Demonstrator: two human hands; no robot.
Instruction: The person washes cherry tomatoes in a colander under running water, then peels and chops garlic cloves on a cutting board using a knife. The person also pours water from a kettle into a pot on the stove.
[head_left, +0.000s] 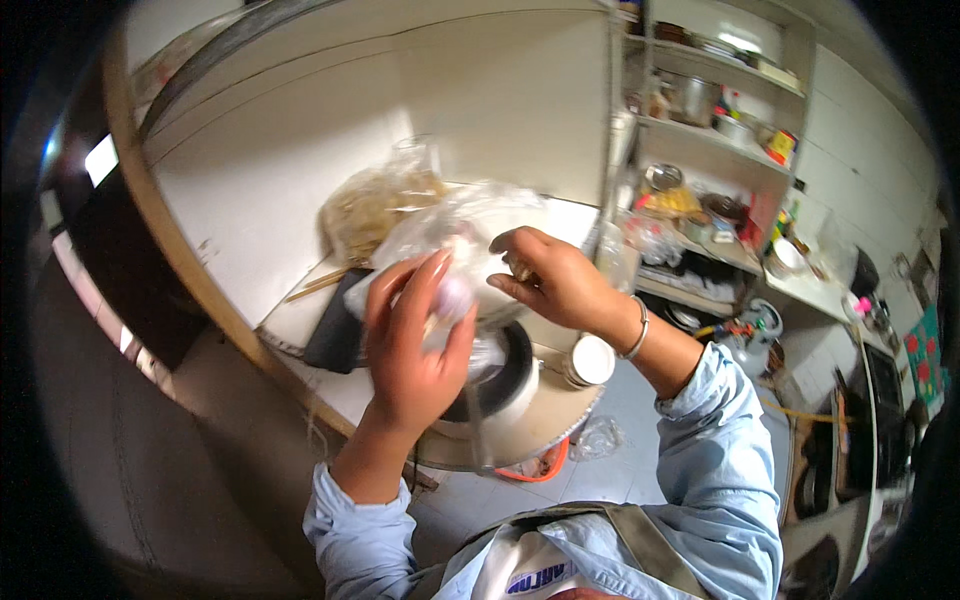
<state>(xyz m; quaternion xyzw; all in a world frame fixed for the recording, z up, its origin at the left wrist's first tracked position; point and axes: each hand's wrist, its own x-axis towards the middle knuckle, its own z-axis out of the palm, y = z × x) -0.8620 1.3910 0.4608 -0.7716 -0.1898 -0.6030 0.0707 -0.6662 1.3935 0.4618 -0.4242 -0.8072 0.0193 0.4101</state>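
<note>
My left hand (416, 337) holds a purplish-white garlic bulb (452, 298) between its fingers and thumb. To its right, my right hand (551, 277) has its fingers curled around a small brownish piece (519, 266), too blurred to name. The two hands are apart. Just beyond them lies a clear plastic bag (499, 202), with blurred whitish contents close to my left fingertips. Below the hands stands a round white appliance with a dark pot (517, 360), partly hidden by my left hand; clear plastic shows inside its rim.
On the worktop (555, 420) are a white-lidded jar (592, 361), a black box (334, 322), wooden chopsticks (315, 285) and a bag of yellowish food (375, 210). Below sit an orange basket (553, 465) and a crumpled plastic bag (598, 439). Crowded shelves (720, 135) and a gas cylinder (750, 337) stand right.
</note>
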